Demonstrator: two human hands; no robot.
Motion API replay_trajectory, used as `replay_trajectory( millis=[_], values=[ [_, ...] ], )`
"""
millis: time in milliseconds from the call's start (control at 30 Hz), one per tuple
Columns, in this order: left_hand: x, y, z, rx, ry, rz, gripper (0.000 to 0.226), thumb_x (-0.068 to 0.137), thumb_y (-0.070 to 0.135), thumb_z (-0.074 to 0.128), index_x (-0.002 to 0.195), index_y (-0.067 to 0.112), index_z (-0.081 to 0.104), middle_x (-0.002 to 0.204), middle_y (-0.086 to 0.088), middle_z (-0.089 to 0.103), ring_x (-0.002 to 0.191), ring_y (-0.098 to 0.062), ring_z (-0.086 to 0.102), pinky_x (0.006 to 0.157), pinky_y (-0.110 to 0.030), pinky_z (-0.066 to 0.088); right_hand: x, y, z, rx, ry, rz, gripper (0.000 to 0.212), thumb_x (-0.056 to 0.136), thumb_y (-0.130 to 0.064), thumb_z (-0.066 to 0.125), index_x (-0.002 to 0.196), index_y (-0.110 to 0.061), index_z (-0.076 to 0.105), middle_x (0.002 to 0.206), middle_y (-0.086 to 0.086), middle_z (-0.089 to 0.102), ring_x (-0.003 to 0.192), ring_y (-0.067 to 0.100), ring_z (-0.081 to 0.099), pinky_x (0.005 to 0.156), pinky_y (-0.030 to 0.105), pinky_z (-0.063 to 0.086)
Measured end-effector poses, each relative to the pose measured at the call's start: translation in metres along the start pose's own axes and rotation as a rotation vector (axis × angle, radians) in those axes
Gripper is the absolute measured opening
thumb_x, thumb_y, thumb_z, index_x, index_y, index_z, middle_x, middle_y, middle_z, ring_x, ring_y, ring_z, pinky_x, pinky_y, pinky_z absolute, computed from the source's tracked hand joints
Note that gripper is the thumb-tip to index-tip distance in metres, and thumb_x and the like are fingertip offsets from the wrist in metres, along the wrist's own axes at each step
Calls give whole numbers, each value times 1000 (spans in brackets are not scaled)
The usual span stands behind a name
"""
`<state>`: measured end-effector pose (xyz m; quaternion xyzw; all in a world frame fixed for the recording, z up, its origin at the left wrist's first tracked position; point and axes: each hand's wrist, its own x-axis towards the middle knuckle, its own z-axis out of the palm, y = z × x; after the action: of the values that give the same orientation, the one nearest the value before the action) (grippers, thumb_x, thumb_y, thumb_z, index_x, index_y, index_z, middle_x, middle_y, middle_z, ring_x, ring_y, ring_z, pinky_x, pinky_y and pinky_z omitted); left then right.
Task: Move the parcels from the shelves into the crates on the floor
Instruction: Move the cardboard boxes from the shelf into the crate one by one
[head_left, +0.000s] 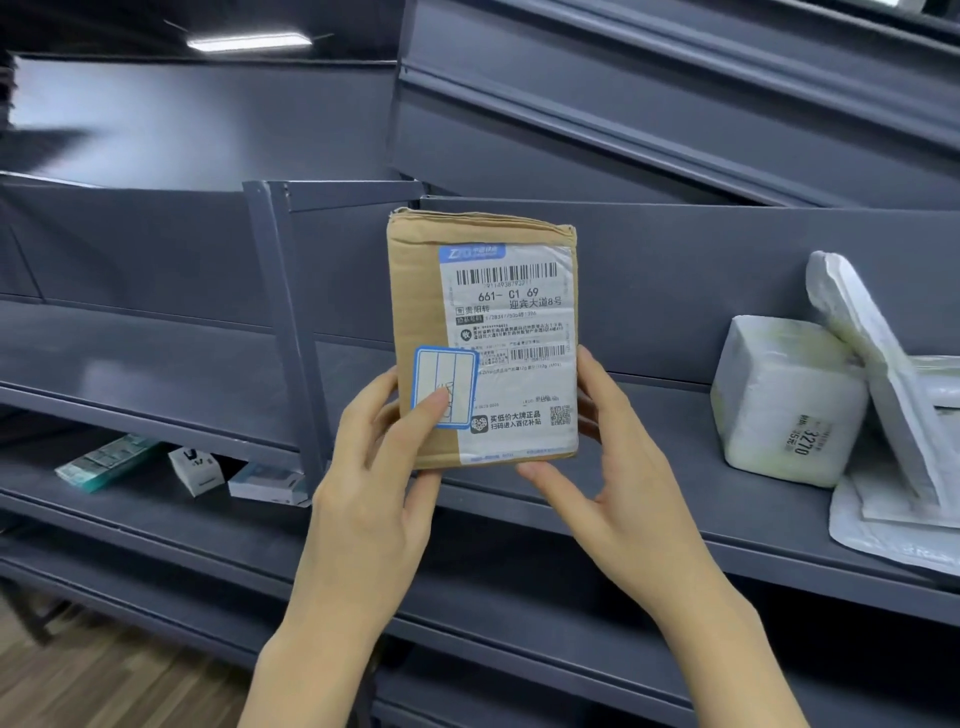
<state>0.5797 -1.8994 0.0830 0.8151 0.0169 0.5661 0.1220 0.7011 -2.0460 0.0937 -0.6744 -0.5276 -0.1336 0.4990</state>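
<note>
Flat brown cardboard parcel (480, 338) with white printed shipping label, held upright in both hands before grey metal shelving (623, 530).

Left hand (387, 457) grips the parcel's lower left edge, thumb pressed flat on a small blue-bordered sticker (445, 387), remaining fingers hidden behind the parcel. Right hand (618, 467) holds the lower right corner, thumb lying along the right edge, forefinger supporting the bottom edge, other fingers loosely curled below. Parcel clear of the shelf, raised in front of its back panel. On the same shelf, to the right: squat white plastic-wrapped parcel (787, 402), with flat white padded mailers (893, 415) leaning and lying just beside it. On the lower shelf, at left: three small boxes (197, 467), one teal, one white, one pale blue.
</note>
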Motion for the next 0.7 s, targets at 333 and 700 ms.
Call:
replay_trajectory(
  millis=[333, 700],
  values=[
    [-18, -5, -19, 1, -53, -46, 70, 71, -18, 66, 125, 20, 46, 135, -5, 37, 124, 15, 32, 98, -5, 32, -19, -11, 22, 64, 2, 59, 81, 84, -20, 70, 148, -30, 21, 144, -23, 38, 132, 4, 41, 105, 29, 40],
    [-102, -10, -10, -91, -291, -245, 58, 73, 2, 63, 124, 26, 47, 133, -1, 41, 111, 16, 37, 79, -13, 42, -94, -1, 54, 33, -81, 379, 85, 79, -32, 75, 143, -43, 21, 138, -31, 39, 125, -8, 42, 98, 11, 36]
  ],
)
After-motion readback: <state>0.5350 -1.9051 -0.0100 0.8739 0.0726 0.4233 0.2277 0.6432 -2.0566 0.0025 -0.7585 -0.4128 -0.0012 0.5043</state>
